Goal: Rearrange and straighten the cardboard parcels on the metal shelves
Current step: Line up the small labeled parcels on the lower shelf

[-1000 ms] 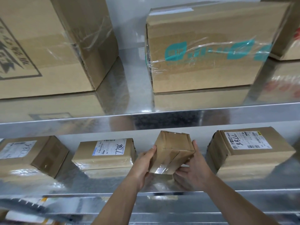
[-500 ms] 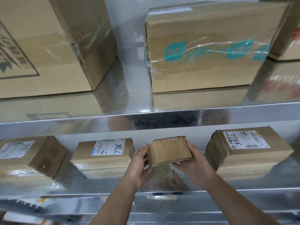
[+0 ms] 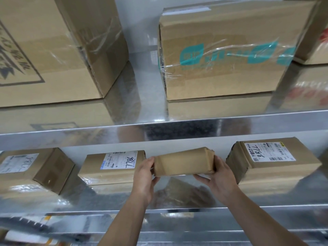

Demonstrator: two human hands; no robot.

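On the lower metal shelf [image 3: 276, 201], between two labelled parcels, a person holds a small plain cardboard parcel [image 3: 183, 163] in both hands. The left hand [image 3: 143, 176] grips its left end, thumb on the front and fingers curled behind. The right hand [image 3: 221, 178] grips its right end, with fingers wrapped underneath. The small parcel lies lengthwise, tilted slightly up to the right, and appears raised just off the shelf, with its blurred reflection below it.

Just beside the left hand sits a parcel with a white label and handwritten digits [image 3: 113, 167]. Further left lies another labelled parcel [image 3: 30, 171], turned at an angle. To the right, near the right hand but apart from it, stands a third labelled parcel [image 3: 271, 162].

On the upper shelf [image 3: 177, 128] stand a big box with black print [image 3: 53, 50] and a box with teal print under clear tape [image 3: 227, 50], well apart.
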